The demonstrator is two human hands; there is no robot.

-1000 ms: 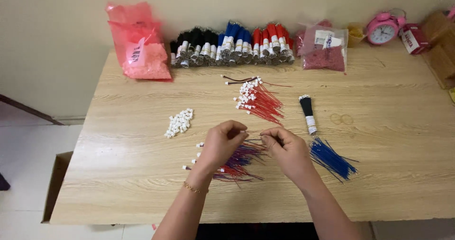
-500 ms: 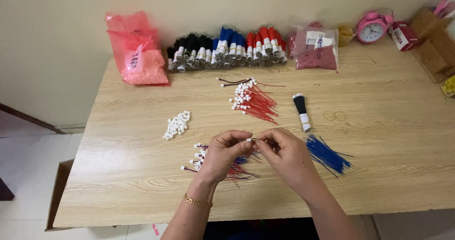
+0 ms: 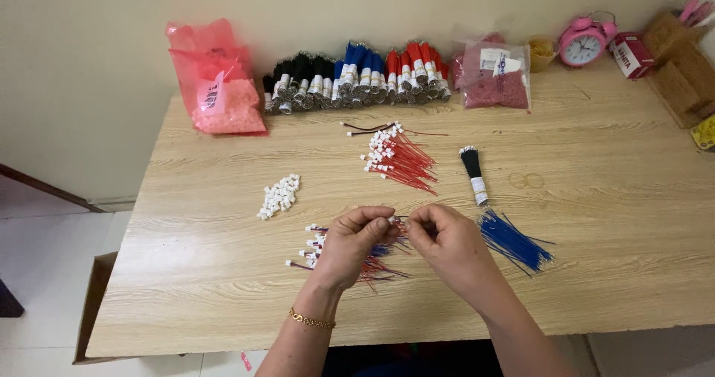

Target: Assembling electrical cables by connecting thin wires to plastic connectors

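Head view: both hands are seen above the front centre of the wooden tabletop (image 3: 611, 198). The left hand (image 3: 350, 244) is closed in a pinch, thumb and forefinger tips held together on a small white connector (image 3: 392, 220) w/ thin wires. The right hand (image 3: 447, 243) is also closed in a pinch, fingertips set against the same connector from the opposite side; which wire is gripped cannot be told. Fingertips of both hands are nearly touching.

Directly beneath the hands, a loose pile of red/blue wired connectors (image 3: 328, 246) is laid on the tabletop, partly hidden by the left hand. A gold bracelet (image 3: 311, 320) is worn on the left wrist.

Approx. positions of other items:
- Blue wire bundle (image 3: 514, 241): just right of the right hand.
- Black wire bundle (image 3: 474, 174): behind the blue one, banded white at one end.
- Red wire group (image 3: 398, 161) w/ white connectors: behind the hands, centre.
- White connector heap (image 3: 278, 196): behind and left of the left hand.
- Row of bundled wires (image 3: 357, 79), black/blue/red: along the rear edge.
- Pink bag (image 3: 216, 79): rear left.
- Clear bag of red parts (image 3: 495, 79): rear right.
- Pink alarm clock (image 3: 583, 43): far rear right.
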